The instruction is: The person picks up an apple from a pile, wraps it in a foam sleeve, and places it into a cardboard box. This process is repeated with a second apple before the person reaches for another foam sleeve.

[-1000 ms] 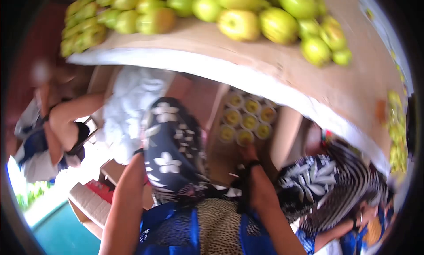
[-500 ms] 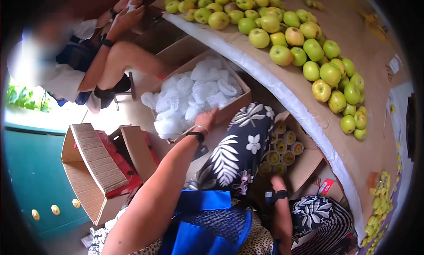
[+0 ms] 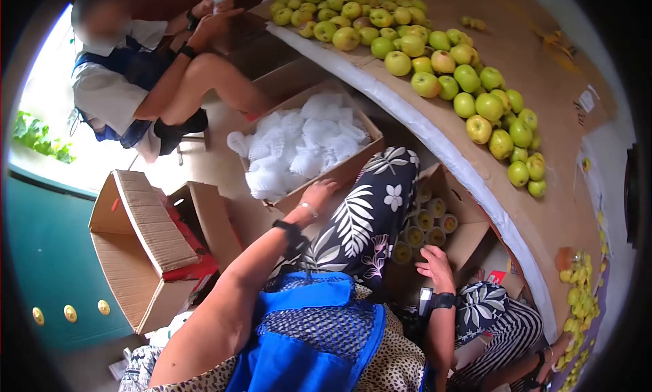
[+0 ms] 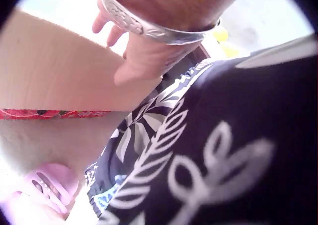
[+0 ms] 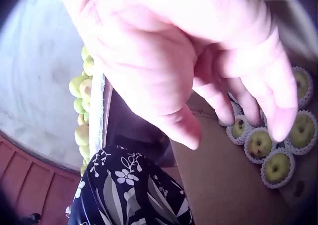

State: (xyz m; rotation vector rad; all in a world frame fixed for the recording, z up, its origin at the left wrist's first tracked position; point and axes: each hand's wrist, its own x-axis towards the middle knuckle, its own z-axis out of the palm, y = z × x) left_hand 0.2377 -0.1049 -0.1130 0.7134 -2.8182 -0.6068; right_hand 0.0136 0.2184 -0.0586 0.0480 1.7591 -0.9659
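Observation:
My left hand [image 3: 320,196] is beside the near wall of a cardboard box of white foam fruit nets [image 3: 309,144]; nothing shows in its fingers. In the left wrist view, that hand [image 4: 149,58] has a silver bangle behind it and loose fingers by the box's side [image 4: 64,68]. Over a second cardboard box [image 3: 468,236], my right hand [image 3: 438,266] is held with fingers loosely bent and the thumb apart. Below those fingers, in the right wrist view, green apples in foam nets [image 5: 277,168] sit side by side. That hand [image 5: 184,51] holds nothing.
Loose green apples [image 3: 489,107] are heaped on a cardboard-covered table [image 3: 543,73] ahead. A person [image 3: 122,73] sits at far left, holding something white. An opened carton [image 3: 149,222] stands left. Another person's striped clothing [image 3: 506,331] is at lower right.
The head view has swung left since the first frame. Over the last half second, my left hand has drawn back slightly from the foam nets, and my right hand has lifted from the apples with its fingers spreading.

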